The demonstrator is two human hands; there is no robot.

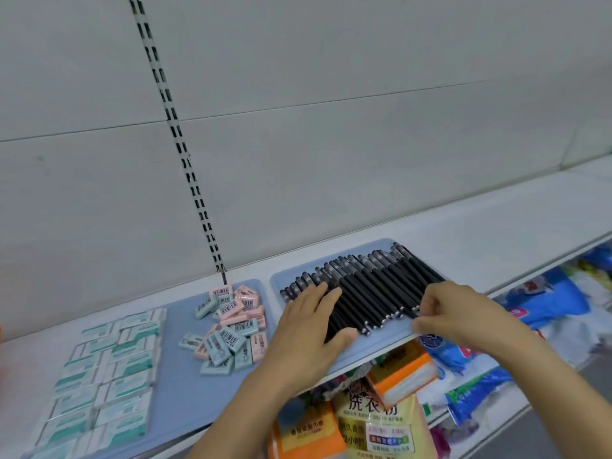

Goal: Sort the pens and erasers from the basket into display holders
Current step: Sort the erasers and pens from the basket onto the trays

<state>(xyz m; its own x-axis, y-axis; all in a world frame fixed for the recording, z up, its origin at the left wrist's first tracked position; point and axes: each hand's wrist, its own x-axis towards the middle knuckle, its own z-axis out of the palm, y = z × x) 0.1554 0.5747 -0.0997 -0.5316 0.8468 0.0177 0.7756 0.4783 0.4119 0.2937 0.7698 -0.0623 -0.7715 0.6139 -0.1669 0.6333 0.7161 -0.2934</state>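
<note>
Head view, and nearest to us are packaged goods (381, 415) on the lower shelf, orange and yellow bags, blue packs off to the right. Just above them, both forearms reach up to the white shelf (480, 226). Left hand (308, 329) lies flat, fingers straight, pressing on the near-left part of the row of black pens (371, 286). Right hand (453, 313) is curled, fingertips pinching at the ends of the pens on the row's right side; exactly which pen it has, hard to tell. The pens lie side by side on a pale blue tray (374, 346) at the shelf's front edge. To the left, a second blue tray (182, 385) carries a loose heap of pink and teal erasers (230, 329), with neat rows of white-and-green eraser boxes (109, 369) beyond its left edge. Behind it all, a grey back panel with a slotted upright rail (178, 137).
</note>
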